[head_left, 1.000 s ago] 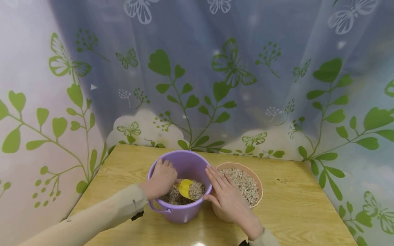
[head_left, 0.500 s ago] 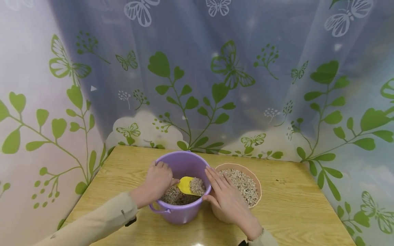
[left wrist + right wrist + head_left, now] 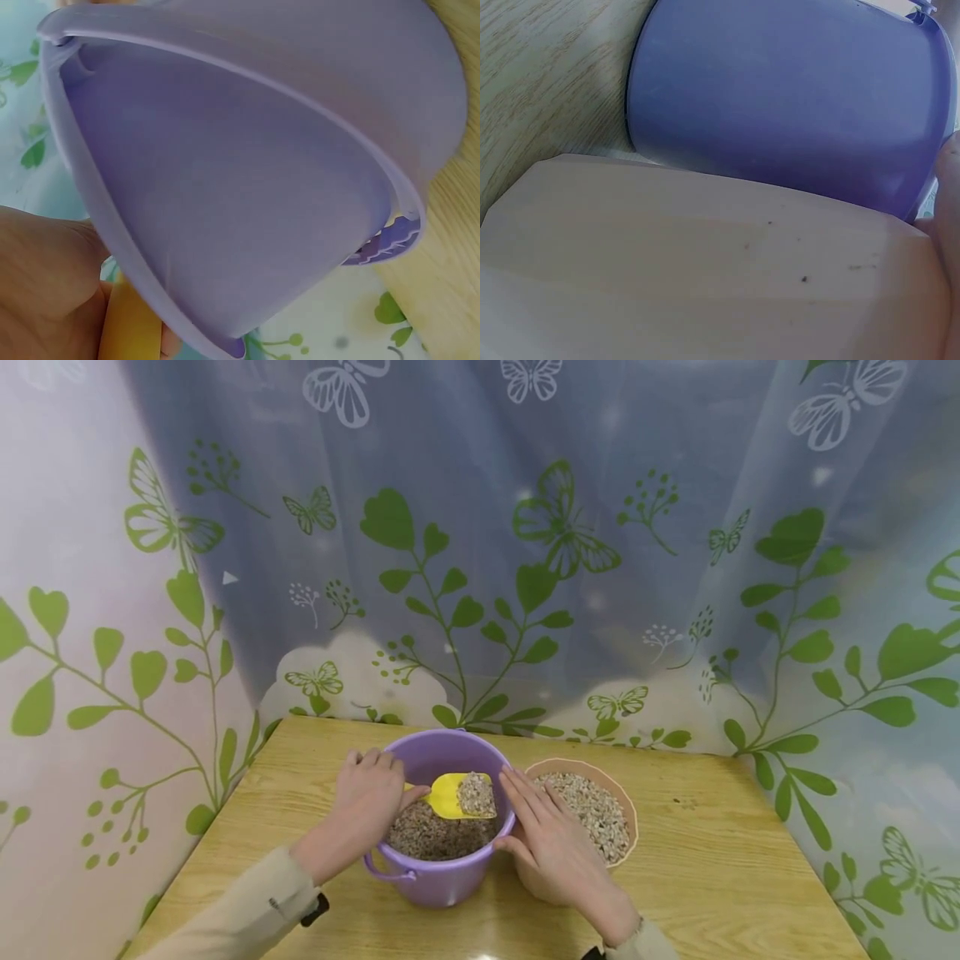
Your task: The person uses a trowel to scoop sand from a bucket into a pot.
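Observation:
My left hand (image 3: 366, 802) grips the handle of a yellow scoop (image 3: 444, 795) above the left rim of a purple bucket (image 3: 442, 883). The scoop's blade carries a heap of pale, coarse granules, and more granules (image 3: 431, 841) lie in the bucket's bottom. In the left wrist view the yellow handle (image 3: 131, 322) shows between palm and fingers, outside the bucket wall. My right hand (image 3: 555, 847), fingers straight, touches the bucket's right rim and lies over the near left side of a peach bowl (image 3: 632, 806) filled with similar granules. That bowl stands beside the bucket.
Both containers stand on a wooden table (image 3: 705, 860). Behind and at the sides hangs a curtain (image 3: 465, 527) printed with leaves and butterflies. The bucket's side handle (image 3: 390, 870) sticks out at the near left.
My left hand has moved left and slightly up, out past the bucket's rim. The loaded scoop has risen and turned more level. The right hand has stayed in place.

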Available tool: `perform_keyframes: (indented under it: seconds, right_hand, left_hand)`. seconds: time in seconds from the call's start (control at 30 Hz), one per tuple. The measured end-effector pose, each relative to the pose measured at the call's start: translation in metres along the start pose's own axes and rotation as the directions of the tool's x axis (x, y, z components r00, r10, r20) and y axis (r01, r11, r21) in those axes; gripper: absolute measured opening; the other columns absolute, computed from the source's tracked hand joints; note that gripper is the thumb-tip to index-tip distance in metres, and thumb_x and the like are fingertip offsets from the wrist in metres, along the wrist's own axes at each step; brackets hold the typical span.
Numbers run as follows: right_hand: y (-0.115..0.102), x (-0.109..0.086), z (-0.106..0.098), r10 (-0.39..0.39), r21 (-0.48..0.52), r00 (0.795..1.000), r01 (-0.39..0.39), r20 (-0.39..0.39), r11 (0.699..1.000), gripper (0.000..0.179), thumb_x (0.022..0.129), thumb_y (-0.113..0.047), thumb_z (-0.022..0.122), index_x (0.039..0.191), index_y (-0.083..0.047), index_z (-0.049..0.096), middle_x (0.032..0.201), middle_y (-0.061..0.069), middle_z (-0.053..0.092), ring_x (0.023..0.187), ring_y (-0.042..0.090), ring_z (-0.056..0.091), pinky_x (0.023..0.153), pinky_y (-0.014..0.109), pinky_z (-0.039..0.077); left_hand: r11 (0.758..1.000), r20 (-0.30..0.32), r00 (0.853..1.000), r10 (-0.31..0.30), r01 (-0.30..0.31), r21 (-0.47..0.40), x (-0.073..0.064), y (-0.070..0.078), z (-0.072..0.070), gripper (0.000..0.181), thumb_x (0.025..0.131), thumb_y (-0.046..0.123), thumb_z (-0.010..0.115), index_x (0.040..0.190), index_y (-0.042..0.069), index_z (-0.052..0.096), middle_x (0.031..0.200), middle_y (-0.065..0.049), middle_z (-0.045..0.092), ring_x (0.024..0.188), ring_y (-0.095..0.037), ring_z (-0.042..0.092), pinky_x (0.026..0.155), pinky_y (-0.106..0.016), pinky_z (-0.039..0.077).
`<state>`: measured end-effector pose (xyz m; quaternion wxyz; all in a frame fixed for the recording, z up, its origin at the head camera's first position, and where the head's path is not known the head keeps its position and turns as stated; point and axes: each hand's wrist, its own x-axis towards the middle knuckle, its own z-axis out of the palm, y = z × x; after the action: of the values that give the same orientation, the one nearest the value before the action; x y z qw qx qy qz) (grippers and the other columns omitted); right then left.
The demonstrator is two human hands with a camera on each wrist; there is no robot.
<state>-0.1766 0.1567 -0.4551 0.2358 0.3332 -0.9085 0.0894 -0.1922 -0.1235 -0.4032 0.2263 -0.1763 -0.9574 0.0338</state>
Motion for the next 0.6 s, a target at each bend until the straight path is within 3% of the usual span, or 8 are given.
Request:
perform_keyframes:
  seconds: [0.43,0.6]
  right_hand:
    - [-0.001,-0.002,-0.001,0.010,-0.013,1.000,-0.010,0.021,1.000,0.084,0.101,-0.066,0.015,0.159,-0.006,0.028,0.163,0.013,0.032,0.148,0.027,0.034,0.113,0.055,0.035]
    - [-0.001,-0.001,-0.001,0.009,-0.021,1.000,-0.008,0.024,1.000,0.084,0.101,-0.066,0.016,0.159,-0.006,0.028,0.162,0.014,0.033,0.149,0.027,0.034,0.113,0.054,0.034]
  left_hand:
    - [0.998,-0.062,0.997,-0.042,0.039,-0.043,-0.011,-0.001,-0.002,0.051,0.089,0.052,0.072,0.069,0.008,0.057,0.067,-0.002,0.049,0.063,-0.017,0.043,0.067,-0.034,0.035]
    - [0.997,-0.046,0.997,-0.065,0.062,-0.056,-0.011,-0.001,-0.002,0.050,0.089,0.052,0.072,0.069,0.009,0.058,0.066,0.000,0.047,0.062,-0.017,0.041,0.067,-0.034,0.034]
